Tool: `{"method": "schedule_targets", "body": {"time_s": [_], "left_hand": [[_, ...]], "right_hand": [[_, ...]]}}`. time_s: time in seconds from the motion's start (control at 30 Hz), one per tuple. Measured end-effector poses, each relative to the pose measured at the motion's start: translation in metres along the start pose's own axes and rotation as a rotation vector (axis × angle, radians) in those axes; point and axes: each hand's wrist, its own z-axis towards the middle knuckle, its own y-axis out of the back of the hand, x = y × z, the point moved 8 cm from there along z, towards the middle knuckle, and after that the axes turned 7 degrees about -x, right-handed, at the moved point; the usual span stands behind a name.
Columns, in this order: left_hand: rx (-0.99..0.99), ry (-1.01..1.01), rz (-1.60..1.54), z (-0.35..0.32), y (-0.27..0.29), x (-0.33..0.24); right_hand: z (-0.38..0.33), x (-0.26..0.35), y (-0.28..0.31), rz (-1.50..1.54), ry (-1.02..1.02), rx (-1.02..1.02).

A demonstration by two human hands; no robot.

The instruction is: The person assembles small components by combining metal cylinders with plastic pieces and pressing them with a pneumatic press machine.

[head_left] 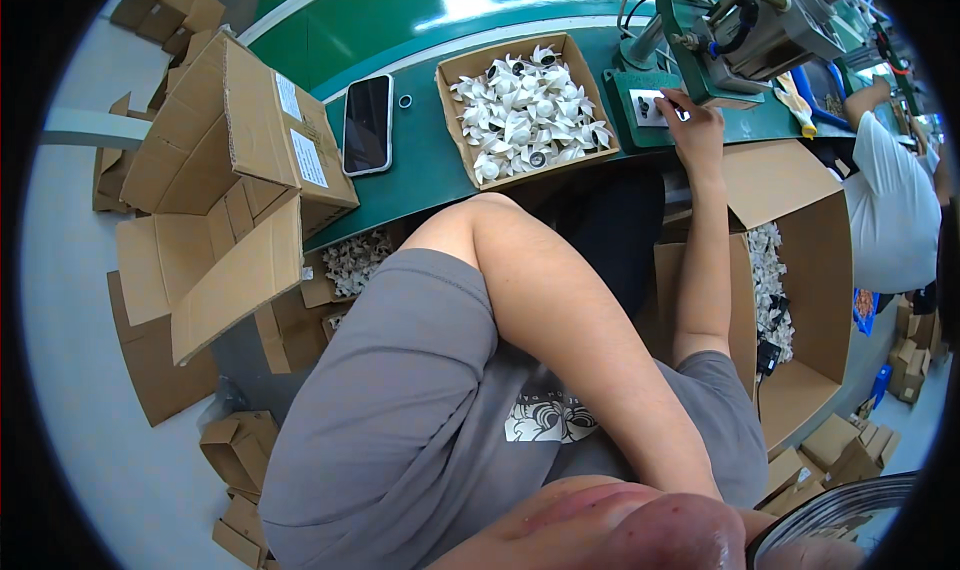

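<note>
- Looking down at a green counter (415,165); the big thing on it is a shallow cardboard parts box (468,67), piled with white plastic parts (530,115), a few dark round bits mixed in.
- Right hand (693,122) is just to the right of the parts box, fingers bent and bunched over a white plate (645,107) with dark cutouts. Can't tell if there's a part pinched in there, the fingertips hide it.
- That plate sits on the green base of a metal press (760,35), also right of the parts box.
- Left elbow is propped just in front of the parts box, with the left forearm (590,320) folded back toward the face. The left hand itself is out of sight, so no clue what it's doing.
- Phone (368,125) and a small ring (405,101) lie left of the parts box.
- Further left of it, an open carton (265,135).
- Lower right of it, a deep cardboard box (810,260) with more white pieces (768,280).
</note>
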Motion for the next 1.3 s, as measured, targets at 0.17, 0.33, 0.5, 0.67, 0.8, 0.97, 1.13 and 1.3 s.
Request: {"method": "schedule_targets", "body": {"time_s": [0.17,0.33,0.5,0.67,0.8,0.97,1.13,1.3], "left_hand": [[0.005,0.034,-0.017,-0.004,0.007,-0.002],[0.015,0.078,-0.013,-0.010,0.011,-0.009],[0.001,0.106,-0.022,0.001,-0.007,0.016],[-0.037,0.111,-0.026,0.008,-0.005,0.034],[-0.111,0.074,0.018,0.021,-0.005,0.042],[-0.161,0.078,0.017,0.009,0.005,0.038],[-0.164,0.125,-0.013,-0.001,0.011,0.037],[-0.133,0.168,-0.051,-0.002,0.013,0.040]], "right_hand": [[-0.002,0.005,0.007,0.106,-0.065,-0.042],[-0.004,0.000,0.005,0.102,-0.113,0.022],[-0.005,0.008,0.007,0.148,-0.066,-0.103],[-0.004,0.010,0.000,0.139,-0.021,-0.019],[-0.002,0.007,-0.004,0.211,-0.056,0.016],[-0.008,0.001,-0.007,0.348,-0.156,-0.079],[-0.012,-0.010,-0.007,0.397,-0.137,-0.133],[-0.010,-0.013,-0.007,0.346,-0.165,-0.033]]}}
